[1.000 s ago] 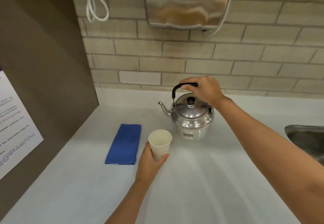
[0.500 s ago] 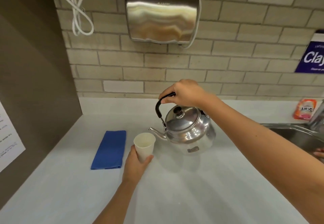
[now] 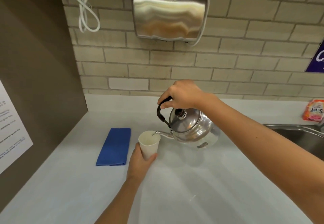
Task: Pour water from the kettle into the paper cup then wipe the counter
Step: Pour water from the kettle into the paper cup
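Right hand [image 3: 184, 93]: fingers [image 3: 164, 105] wrapped tight around the black handle of the kettle [image 3: 190, 129], holding it off the table [image 3: 192, 188].
Kettle: shiny steel, lid on, tilted toward the left hand, hanging just below the right-hand fingers; its spout tip sits over the rim of the paper cup [image 3: 149, 144].
Left hand [image 3: 140, 160]: fingers closed round the lower part of the paper cup, thumb on the near side.
Paper cup: white, leaning slightly, mouth up, directly above the left-hand fingers; whether its base touches the table is hard to tell.
Water: a thin glint at the spout tip may be a stream, but the view is too soft to be sure.
Blue cloth [image 3: 114, 149]: folded flat on the table, just to the left of the left-hand fingers, apart from them.
Sink [image 3: 298, 136]: steel, well to the right of the right-hand fingers, behind the forearm.
Orange packet [image 3: 313, 112]: beyond the sink, by the wall.
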Demonstrator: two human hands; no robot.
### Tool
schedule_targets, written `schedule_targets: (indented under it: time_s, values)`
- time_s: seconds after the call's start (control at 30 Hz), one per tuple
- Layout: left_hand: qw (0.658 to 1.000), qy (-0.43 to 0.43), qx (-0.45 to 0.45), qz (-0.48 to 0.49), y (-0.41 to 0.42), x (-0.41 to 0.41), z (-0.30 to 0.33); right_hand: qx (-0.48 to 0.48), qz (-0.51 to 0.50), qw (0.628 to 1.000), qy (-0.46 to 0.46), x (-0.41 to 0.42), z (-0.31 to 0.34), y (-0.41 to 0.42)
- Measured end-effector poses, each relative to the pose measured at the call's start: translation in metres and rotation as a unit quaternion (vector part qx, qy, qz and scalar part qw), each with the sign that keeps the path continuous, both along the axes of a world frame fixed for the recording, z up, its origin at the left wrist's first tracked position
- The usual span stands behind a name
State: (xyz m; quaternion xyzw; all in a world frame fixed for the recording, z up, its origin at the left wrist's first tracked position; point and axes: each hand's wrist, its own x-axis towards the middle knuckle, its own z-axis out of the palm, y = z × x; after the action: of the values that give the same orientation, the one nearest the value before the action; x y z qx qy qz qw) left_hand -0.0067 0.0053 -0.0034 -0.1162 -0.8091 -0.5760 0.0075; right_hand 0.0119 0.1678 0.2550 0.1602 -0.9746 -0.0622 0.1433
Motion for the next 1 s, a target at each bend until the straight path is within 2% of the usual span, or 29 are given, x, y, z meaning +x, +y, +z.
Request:
schedule_targets:
  time_s: [1.0]
  values:
    - [1.000,0.012,-0.012,0.005,0.0001,-0.0003,-0.0013,0.035,0.018,0.999,0.009,0.0019,0.0072,0.0035]
